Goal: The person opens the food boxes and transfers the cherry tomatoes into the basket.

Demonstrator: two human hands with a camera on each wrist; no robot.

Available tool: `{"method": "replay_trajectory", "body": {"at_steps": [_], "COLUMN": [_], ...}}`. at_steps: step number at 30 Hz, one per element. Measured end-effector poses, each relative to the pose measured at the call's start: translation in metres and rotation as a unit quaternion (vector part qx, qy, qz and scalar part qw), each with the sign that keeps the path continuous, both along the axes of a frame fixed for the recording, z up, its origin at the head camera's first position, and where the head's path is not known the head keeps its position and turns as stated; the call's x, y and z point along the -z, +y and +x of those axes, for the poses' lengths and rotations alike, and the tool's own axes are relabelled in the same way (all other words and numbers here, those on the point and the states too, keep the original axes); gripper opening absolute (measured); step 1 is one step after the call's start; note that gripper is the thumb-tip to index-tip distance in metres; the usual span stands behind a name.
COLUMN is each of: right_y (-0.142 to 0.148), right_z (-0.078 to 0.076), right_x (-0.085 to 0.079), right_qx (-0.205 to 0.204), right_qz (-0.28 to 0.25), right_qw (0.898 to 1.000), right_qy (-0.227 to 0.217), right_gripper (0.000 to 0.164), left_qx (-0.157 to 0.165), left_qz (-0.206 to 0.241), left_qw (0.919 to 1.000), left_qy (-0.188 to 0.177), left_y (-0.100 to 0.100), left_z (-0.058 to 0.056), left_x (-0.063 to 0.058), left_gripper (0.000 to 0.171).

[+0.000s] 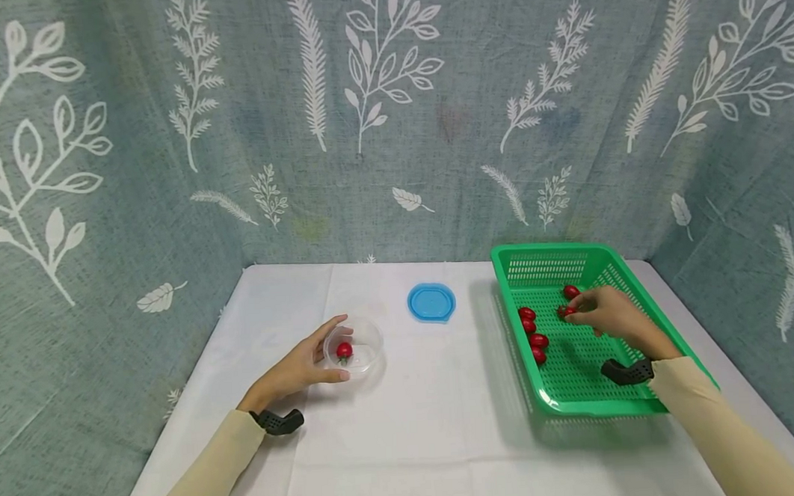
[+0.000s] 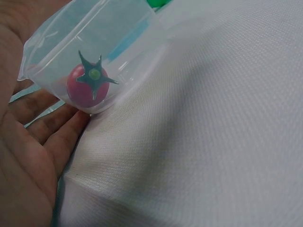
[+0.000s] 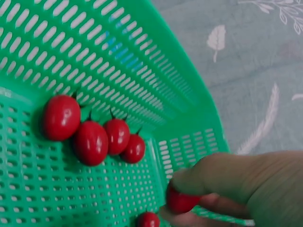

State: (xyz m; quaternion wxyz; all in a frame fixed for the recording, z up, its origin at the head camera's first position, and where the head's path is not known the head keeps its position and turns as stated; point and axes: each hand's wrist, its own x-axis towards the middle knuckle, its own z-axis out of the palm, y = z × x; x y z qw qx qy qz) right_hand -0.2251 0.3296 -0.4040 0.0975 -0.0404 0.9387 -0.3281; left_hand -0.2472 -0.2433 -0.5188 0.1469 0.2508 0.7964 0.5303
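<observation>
My left hand [image 1: 301, 367] holds a clear round plastic tub [image 1: 368, 339] on the left of the table, its thumb and fingers spread round the side. One cherry tomato [image 2: 87, 87] with a green star-shaped stem lies inside the tub. Over on the right, my right hand [image 1: 612, 315] reaches into a green perforated basket [image 1: 597, 407]. Between thumb and fingers it pinches a red cherry tomato [image 3: 181, 201], partly covered by the thumb. Several more cherry tomatoes [image 3: 91, 143] lie along the basket's left wall, and another tomato [image 1: 571, 291] sits beyond the right hand.
A blue lid [image 1: 431, 303] lies flat on the white tablecloth [image 1: 405, 405] between tub and basket. Patterned grey-green cloth [image 1: 391, 128] hangs behind the table and at both sides. The basket's raised walls surround the right hand.
</observation>
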Motion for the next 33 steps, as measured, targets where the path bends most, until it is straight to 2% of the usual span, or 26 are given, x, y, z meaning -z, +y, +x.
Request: {"method": "replay_trajectory", "body": {"at_steps": [8, 16, 20, 24, 33], "right_y": [0.011, 0.014, 0.012, 0.004, -0.035], "right_z": [0.000, -0.002, -0.001, 0.000, -0.005], "right_x": [0.005, 0.008, 0.007, 0.002, -0.015], "right_qx": [0.018, 0.018, 0.022, 0.018, 0.004], "right_qz": [0.016, 0.035, 0.036, 0.019, -0.053], "right_qw": [0.999, 0.999, 0.999, 1.000, 0.999], "right_qy": [-0.035, -0.021, -0.015, 0.001, 0.012], "right_gripper": [0.040, 0.038, 0.043, 0.048, 0.040], "left_qx": [0.002, -0.004, 0.000, -0.002, 0.000], "left_qz": [0.001, 0.000, 0.004, -0.002, -0.005], "left_qw": [1.0000, 1.0000, 1.0000, 1.0000, 1.0000], "left_qy": [0.000, -0.001, 0.000, 0.005, 0.005], "left_y": [-0.001, -0.001, -0.001, -0.001, 0.000], "left_z": [0.000, 0.000, 0.001, 0.000, 0.000], "left_x": [0.001, 0.001, 0.001, 0.000, -0.001], "left_gripper": [0.104, 0.105, 0.106, 0.105, 0.106]}}
